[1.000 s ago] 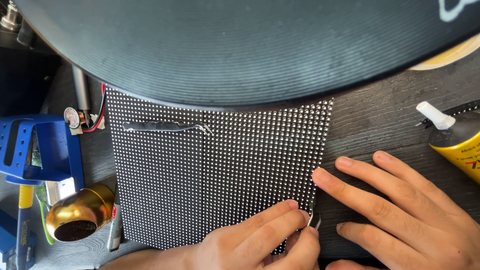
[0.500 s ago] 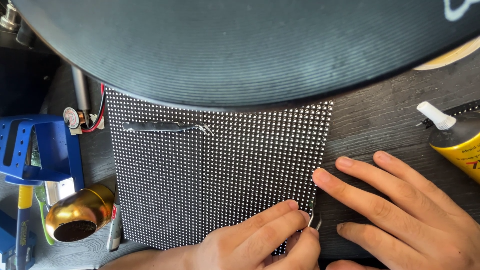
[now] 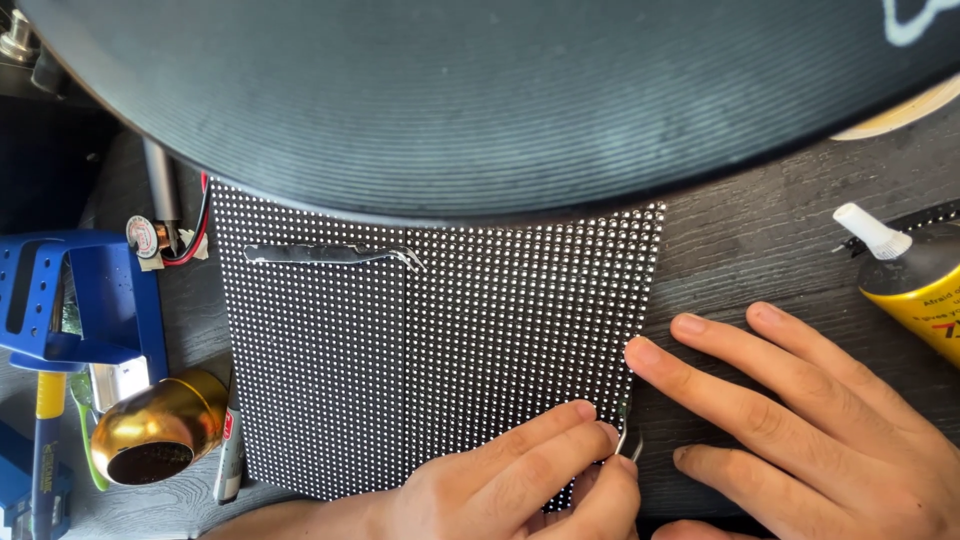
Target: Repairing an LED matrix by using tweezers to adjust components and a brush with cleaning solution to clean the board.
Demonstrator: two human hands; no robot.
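Note:
A black panel covered in a grid of small white dots [image 3: 440, 340] lies flat on a dark wooden table [image 3: 760, 250]. A thin strip is lifted along its upper left. My left hand [image 3: 500, 485] rests on the panel's lower right corner and pinches a small metal tool [image 3: 628, 440] at the panel's right edge. My right hand [image 3: 800, 420] lies flat on the table beside that edge, fingers spread, its index fingertip touching the panel's side.
A large dark ribbed disc [image 3: 500, 100] overhangs the panel's top. A yellow glue tube with a white nozzle [image 3: 905, 280] lies at the right. At the left sit a blue metal frame [image 3: 80, 300], a gold cup-shaped part [image 3: 160, 425] and a small wired component [image 3: 150, 240].

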